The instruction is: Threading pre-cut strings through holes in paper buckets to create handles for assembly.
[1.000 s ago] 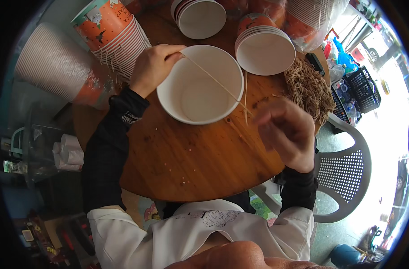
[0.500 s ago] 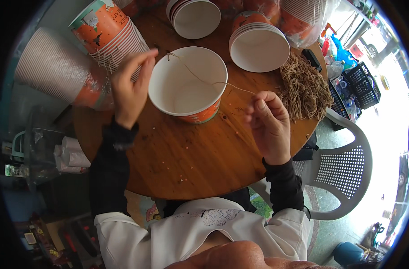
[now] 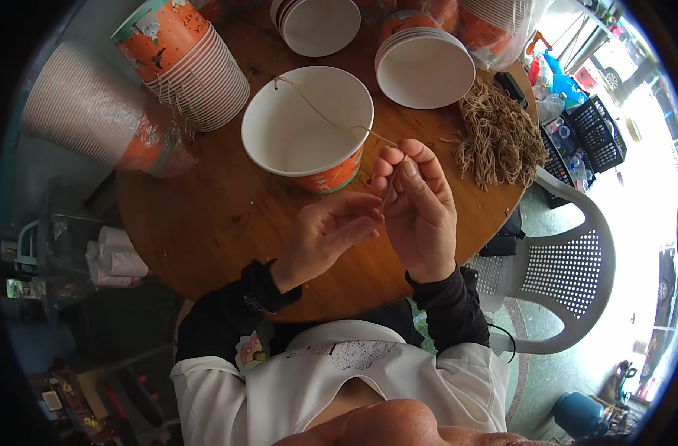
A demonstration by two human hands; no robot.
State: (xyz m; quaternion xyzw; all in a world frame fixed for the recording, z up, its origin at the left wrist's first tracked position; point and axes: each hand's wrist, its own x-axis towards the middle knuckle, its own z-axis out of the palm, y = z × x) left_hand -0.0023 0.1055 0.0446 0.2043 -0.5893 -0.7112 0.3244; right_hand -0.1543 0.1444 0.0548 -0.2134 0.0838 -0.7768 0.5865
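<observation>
A white-lined paper bucket, orange and green outside, stands tilted on the table in front of me. A thin tan string is fixed at its far left rim and runs across the opening to my right hand. That hand pinches the string between thumb and fingers, right of the bucket. Below the pinch hangs the string's free end, and my left hand has its thumb and fingers closed on it, just beside the right palm.
Stacked orange buckets and a plastic-wrapped stack stand on the left. More white-lined buckets lie at the back. A heap of tan strings is on the right of the round wooden table. A grey plastic chair stands beyond.
My left hand has come from beside the bucket stack down and right, to the string's end at my right hand. The right hand has shifted slightly left, still holding the string.
</observation>
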